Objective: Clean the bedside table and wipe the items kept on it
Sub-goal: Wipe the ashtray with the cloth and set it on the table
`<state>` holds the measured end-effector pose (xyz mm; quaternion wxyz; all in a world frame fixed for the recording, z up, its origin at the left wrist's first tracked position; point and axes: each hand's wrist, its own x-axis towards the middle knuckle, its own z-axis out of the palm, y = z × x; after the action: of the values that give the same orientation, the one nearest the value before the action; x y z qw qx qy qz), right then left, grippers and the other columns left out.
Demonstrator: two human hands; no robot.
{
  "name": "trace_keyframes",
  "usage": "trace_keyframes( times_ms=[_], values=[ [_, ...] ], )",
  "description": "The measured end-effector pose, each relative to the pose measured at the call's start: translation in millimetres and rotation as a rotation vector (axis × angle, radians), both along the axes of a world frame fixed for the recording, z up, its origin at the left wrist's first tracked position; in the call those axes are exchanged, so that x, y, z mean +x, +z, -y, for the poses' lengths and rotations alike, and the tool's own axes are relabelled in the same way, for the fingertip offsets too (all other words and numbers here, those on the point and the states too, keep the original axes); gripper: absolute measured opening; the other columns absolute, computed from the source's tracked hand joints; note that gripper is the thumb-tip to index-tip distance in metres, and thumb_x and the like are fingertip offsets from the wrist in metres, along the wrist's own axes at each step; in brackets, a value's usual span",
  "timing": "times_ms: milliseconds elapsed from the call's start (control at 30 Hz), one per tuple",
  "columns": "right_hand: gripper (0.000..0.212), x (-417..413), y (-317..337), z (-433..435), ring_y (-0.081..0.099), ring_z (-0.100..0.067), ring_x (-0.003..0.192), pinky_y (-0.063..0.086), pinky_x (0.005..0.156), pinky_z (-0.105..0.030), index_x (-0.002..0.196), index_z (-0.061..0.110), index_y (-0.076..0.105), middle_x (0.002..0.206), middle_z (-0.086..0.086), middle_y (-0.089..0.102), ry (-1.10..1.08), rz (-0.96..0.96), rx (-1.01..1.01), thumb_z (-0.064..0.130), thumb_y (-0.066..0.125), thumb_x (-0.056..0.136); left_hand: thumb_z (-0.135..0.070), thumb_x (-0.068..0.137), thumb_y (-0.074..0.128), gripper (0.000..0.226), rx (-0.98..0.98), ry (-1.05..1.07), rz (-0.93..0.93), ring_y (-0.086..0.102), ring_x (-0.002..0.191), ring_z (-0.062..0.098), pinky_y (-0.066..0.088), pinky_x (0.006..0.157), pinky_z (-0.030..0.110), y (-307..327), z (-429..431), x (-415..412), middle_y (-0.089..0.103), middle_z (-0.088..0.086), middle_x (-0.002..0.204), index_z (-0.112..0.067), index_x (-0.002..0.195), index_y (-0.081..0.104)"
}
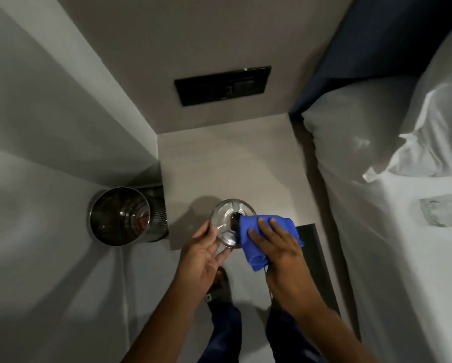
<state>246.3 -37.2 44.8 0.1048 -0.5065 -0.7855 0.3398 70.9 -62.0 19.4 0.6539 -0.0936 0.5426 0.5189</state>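
A round shiny metal item (226, 221), seen from above, is held over the front edge of the pale bedside table (227, 163). My left hand (202, 254) grips its left rim with fingers and thumb. My right hand (274, 241) presses a blue cloth (256, 238) against the item's right side; the cloth covers that part. The tabletop behind the item is bare.
A steel waste bin (124, 214) stands on the floor left of the table. A black switch panel (222, 85) is on the wall above. The bed with white pillows (371, 142) lies right; a clear glass bottle (445, 209) rests on it. A dark panel (315, 258) sits beside the bed.
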Motion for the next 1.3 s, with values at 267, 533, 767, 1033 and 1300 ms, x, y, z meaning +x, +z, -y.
trace_keyframes(
  times_ms=[267,533,767,1033,1300],
  values=[
    [0.068,-85.1,-16.0,-33.1,0.026,-0.025,0.144,0.015,0.119,-0.041,0.139,0.02,0.047,0.151,-0.003,0.037,0.005,-0.053,-0.137,-0.008,0.044,0.077,-0.005,0.097,0.05,0.035,-0.073,-0.056,-0.158,0.069,0.095,0.029,0.061,0.071,0.044,-17.6,-28.0,-58.0,0.07,0.012,0.112,-0.021,0.128,0.058],
    [0.063,-59.7,-24.2,-22.5,0.034,0.007,0.133,0.025,0.109,-0.008,0.13,0.035,0.046,0.139,0.018,0.048,-0.077,-0.247,-0.2,-0.006,0.042,0.082,-0.006,0.098,0.051,0.024,-0.157,0.105,-0.339,0.058,0.114,0.032,0.055,0.068,0.04,-101.6,-130.5,-141.5,0.056,0.019,0.138,-0.026,0.095,0.064],
    [0.051,-30.3,-34.6,-8.1,0.038,0.019,0.126,0.028,0.102,-0.001,0.115,0.03,0.062,0.13,0.04,0.049,-0.169,-0.324,-0.314,-0.01,0.055,0.083,0.001,0.097,0.046,0.047,-0.116,0.179,-0.391,0.056,0.108,0.021,0.049,0.085,0.033,-116.9,-174.9,-158.3,0.054,0.008,0.132,-0.019,0.14,0.046],
    [0.088,-12.8,-18.2,-21.8,0.035,0.022,0.125,0.026,0.101,0.002,0.127,0.054,0.048,0.137,0.027,0.045,-0.314,-0.269,-0.297,-0.021,0.052,0.083,-0.004,0.085,0.064,0.036,-0.205,-0.225,-0.809,0.054,0.09,0.022,0.043,0.065,0.025,-101.6,-158.7,-145.0,0.062,0.015,0.104,-0.006,0.12,0.059],
    [0.047,41.7,15.5,-19.4,0.059,0.002,0.079,0.042,0.066,-0.017,0.121,0.053,0.044,0.095,0.016,0.064,-0.67,-0.288,-0.373,0.011,0.044,0.099,0.002,0.087,0.059,0.028,0.167,-0.548,-0.84,0.063,0.07,-0.006,0.049,0.07,0.024,-34.2,-120.2,16.4,0.071,-0.006,0.084,-0.02,0.1,0.068]
  ],
)
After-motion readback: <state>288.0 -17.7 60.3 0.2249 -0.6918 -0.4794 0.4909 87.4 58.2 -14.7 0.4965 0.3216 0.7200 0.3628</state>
